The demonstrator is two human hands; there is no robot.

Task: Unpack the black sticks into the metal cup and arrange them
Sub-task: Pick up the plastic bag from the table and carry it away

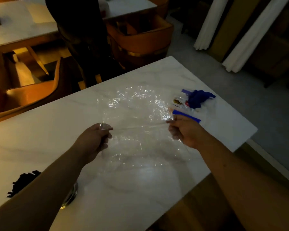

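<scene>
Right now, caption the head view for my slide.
Both hands, left hand and right hand, stretch an empty clear plastic bag above the table.

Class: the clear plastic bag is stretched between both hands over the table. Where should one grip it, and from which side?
Pinch the clear plastic bag at its taut near edge, one corner per hand, as the left hand and right hand do, coming from the near side. The rest is limp, crinkled film.

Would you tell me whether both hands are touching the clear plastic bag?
Touching: the head view shows the left hand and right hand each pinching the clear plastic bag.
</scene>
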